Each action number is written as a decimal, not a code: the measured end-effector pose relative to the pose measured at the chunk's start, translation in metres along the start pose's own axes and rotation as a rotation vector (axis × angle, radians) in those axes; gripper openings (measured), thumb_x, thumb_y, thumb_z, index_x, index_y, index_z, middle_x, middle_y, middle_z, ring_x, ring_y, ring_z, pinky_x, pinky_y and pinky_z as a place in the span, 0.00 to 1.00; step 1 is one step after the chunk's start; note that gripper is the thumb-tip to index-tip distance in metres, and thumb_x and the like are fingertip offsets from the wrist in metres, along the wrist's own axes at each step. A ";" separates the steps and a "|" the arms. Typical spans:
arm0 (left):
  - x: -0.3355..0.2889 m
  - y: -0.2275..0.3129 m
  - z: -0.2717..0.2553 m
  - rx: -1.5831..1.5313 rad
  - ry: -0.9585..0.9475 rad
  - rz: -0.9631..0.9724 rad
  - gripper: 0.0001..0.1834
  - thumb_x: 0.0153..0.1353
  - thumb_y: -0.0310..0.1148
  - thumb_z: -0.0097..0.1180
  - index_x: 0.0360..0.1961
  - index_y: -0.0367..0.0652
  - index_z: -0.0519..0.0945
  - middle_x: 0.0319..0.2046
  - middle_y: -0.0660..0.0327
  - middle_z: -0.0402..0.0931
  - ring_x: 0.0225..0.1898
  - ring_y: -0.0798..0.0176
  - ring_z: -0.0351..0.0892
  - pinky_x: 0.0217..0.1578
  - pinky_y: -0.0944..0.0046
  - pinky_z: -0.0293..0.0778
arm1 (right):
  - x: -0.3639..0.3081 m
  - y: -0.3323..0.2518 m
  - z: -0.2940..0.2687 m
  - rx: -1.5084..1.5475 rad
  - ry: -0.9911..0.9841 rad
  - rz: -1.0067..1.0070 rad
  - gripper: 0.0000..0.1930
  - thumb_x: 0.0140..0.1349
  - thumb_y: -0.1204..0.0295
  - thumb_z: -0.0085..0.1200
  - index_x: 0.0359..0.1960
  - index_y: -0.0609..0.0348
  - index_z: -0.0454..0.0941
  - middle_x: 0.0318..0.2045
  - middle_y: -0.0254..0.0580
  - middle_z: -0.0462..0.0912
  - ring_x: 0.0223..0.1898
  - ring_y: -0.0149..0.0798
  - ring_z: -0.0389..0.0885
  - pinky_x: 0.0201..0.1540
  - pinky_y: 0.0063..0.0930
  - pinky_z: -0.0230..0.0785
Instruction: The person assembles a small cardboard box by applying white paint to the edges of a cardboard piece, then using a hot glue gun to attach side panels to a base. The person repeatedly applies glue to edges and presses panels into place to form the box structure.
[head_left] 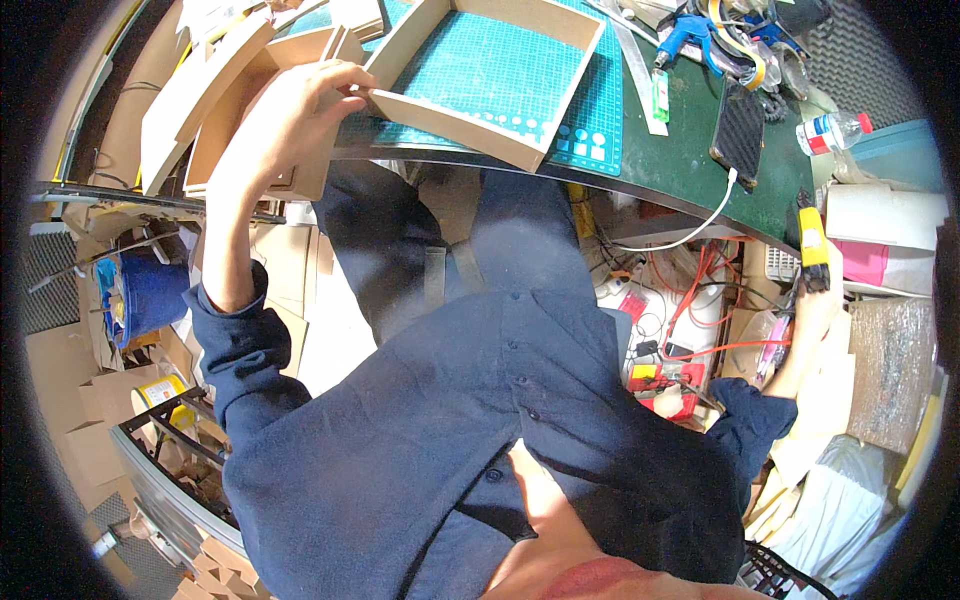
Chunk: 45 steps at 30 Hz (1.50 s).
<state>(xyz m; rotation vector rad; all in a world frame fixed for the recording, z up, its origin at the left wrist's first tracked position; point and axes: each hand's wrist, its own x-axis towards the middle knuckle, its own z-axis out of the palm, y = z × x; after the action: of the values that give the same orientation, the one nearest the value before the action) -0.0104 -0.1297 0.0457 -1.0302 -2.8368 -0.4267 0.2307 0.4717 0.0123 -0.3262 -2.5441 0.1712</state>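
At the desk's front left, my left hand [322,92] pinches the near-left corner of an open cardboard frame [455,122]. The frame stands on its thin edges on a teal cutting mat [480,60], whose grid shows inside it. Far to the right, beside the desk's corner, my right hand [818,305] is closed around a yellow-and-black tool that looks like a utility knife [813,238]. The knife points away from me, its tip near the desk edge.
Cardboard pieces and an open box [225,125] crowd the left. On the green desk [690,160] lie a metal ruler [636,70], a blue glue gun [688,38], a black phone [738,130] on a white cable and a bottle [832,133]. Orange cords [700,285] hang below.
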 end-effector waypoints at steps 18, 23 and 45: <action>0.035 -0.006 -0.043 -0.553 0.011 0.138 0.19 0.67 0.48 0.56 0.52 0.50 0.82 0.47 0.64 0.80 0.50 0.67 0.78 0.54 0.61 0.78 | 0.034 0.014 0.022 0.288 -0.349 0.059 0.34 0.49 0.82 0.67 0.62 0.62 0.71 0.56 0.48 0.75 0.59 0.45 0.75 0.65 0.34 0.65; 0.046 -0.003 -0.055 -0.595 -0.035 0.099 0.21 0.68 0.50 0.56 0.53 0.48 0.81 0.48 0.63 0.80 0.51 0.65 0.80 0.53 0.62 0.80 | 0.021 -0.005 0.017 0.186 -0.363 0.003 0.39 0.53 0.85 0.61 0.69 0.59 0.62 0.65 0.52 0.68 0.68 0.50 0.66 0.71 0.37 0.56; 0.061 0.094 -0.127 -0.074 0.072 0.273 0.11 0.65 0.33 0.58 0.47 0.45 0.83 0.42 0.62 0.78 0.43 0.64 0.81 0.44 0.61 0.79 | 0.005 -0.304 0.096 2.267 -0.667 0.174 0.27 0.75 0.62 0.44 0.67 0.69 0.60 0.64 0.54 0.69 0.63 0.46 0.70 0.71 0.44 0.58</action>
<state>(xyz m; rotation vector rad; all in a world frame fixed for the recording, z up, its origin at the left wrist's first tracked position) 0.0022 -0.0601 0.2001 -1.3625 -2.5839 -0.5320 0.1144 0.1759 -0.0073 0.5019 -1.1795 2.9511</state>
